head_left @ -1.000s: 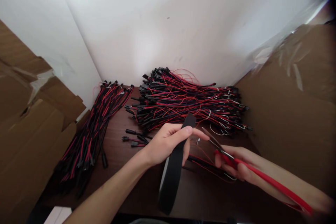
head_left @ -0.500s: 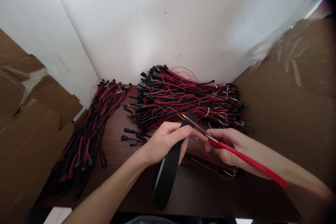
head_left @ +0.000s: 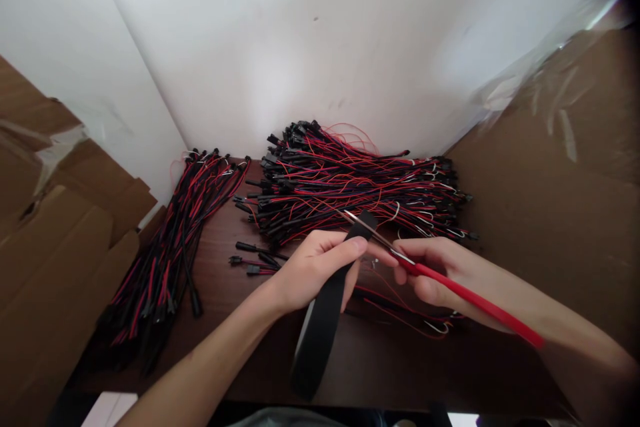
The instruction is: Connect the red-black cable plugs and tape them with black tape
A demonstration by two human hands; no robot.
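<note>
My left hand (head_left: 320, 263) is closed on a roll of black tape (head_left: 320, 333), thumb on top of the strip, with the roll hanging below the fingers. The strip's free end points up past the thumb. Red-handled scissors (head_left: 475, 297) are in my right hand (head_left: 440, 270), whose fingers are wrapped near the pivot. The narrow blades slant up and left across the strip's end, close to my left fingertips. Whether they have cut into the strip, I cannot tell. Below the hands lie a few red and black wires (head_left: 400, 310), partly hidden.
A large heap of black and red connector cables (head_left: 350, 180) lies against the white wall (head_left: 300, 47). Another bundle of cables (head_left: 170, 240) sits at the left. Cardboard (head_left: 65, 247) flanks the dark wooden table (head_left: 220, 293) on the left, and more cardboard (head_left: 560, 180) on the right.
The scissors and my right hand have shifted very slightly, and the view has tilted a little. Both hands keep their hold on the tape and the scissors.
</note>
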